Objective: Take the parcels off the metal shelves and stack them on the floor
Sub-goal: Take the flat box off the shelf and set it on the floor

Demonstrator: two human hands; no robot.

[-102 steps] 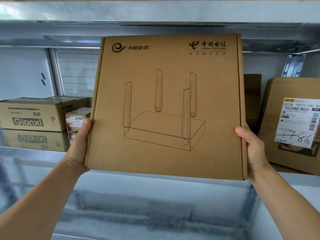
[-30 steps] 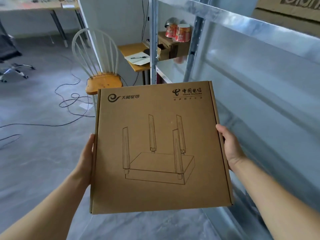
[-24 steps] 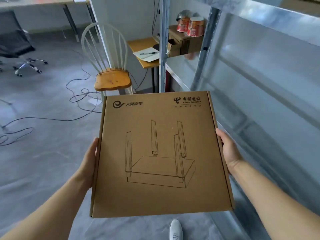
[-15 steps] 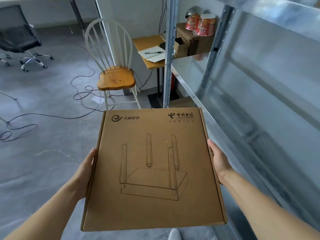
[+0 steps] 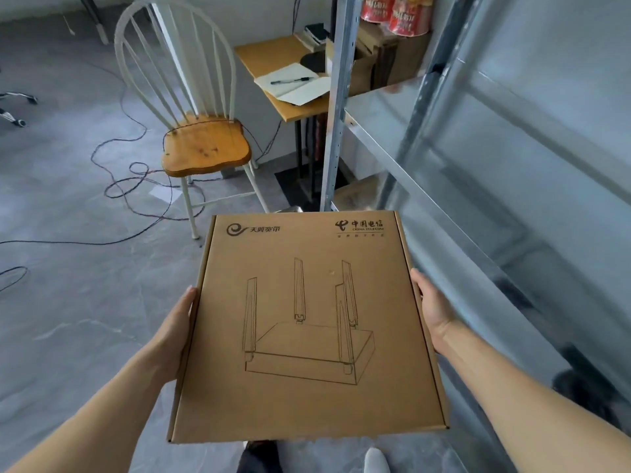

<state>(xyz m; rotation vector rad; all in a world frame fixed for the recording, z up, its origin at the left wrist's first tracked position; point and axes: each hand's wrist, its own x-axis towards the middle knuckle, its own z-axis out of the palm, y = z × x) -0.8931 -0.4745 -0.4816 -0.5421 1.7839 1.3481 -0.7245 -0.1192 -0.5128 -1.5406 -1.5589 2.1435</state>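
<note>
The router box (image 5: 307,329), a flat brown cardboard parcel printed with a line drawing of a four-antenna router and the words CHINA TELECOM, is held in mid-air above the grey floor (image 5: 68,302). It is clear of the metal shelving (image 5: 478,186), with the printed face up and tilted toward the camera. It is clamped from both sides. The left hand (image 5: 174,331) is pressed against its nine-o'clock edge and the right hand (image 5: 432,314) against its three-o'clock edge, each thumb laid along the side wall. The remaining fingers are hidden beneath the box, so how they lie cannot be told.

The shelving is seen from one to four o'clock of the box, its shiny shelf edge running close beside the right forearm. A perforated upright post (image 5: 336,107) of the shelving rises at twelve o'clock. At eleven o'clock a white spindle-back chair (image 5: 205,148) with a wooden seat is stood on the floor. Between chair and post a small wooden table (image 5: 269,52) is seen, on which an open notebook (image 5: 300,90) is laid with a pen (image 5: 292,80) across it. Two red tubs (image 5: 396,10) are set at the top edge, at one o'clock. Dark cables (image 5: 136,179) are looped over the floor at ten o'clock, under and beside the chair. At six o'clock, just past the box's near edge, the toe of a white shoe (image 5: 375,460) is visible.
</note>
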